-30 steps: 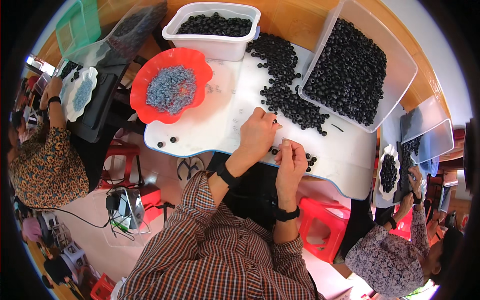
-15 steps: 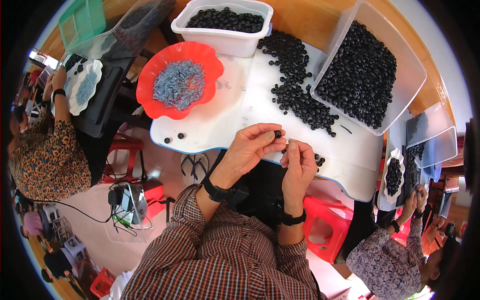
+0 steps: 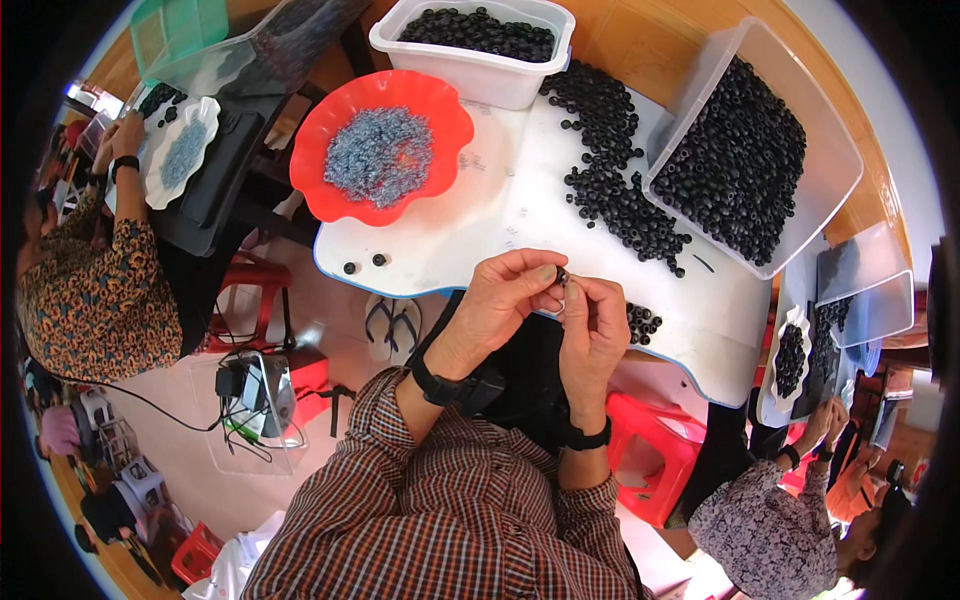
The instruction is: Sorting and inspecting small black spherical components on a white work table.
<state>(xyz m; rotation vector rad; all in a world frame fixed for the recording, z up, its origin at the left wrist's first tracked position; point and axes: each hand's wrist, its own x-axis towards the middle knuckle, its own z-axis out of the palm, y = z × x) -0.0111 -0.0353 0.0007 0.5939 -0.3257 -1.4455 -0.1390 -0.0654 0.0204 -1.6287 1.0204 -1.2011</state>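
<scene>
Both hands (image 3: pixel 560 300) pinch one small black ring (image 3: pixel 561 275) between fingertips.

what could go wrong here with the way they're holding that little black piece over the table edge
1. The small black piece is pinched only by fingertips of the left hand and right hand, at the edge of the white table; if the grip slips, it would likely drop to the floor.
2. The small pile of black pieces sits close to the table edge beside the right hand; a nudge could knock some off.
</scene>
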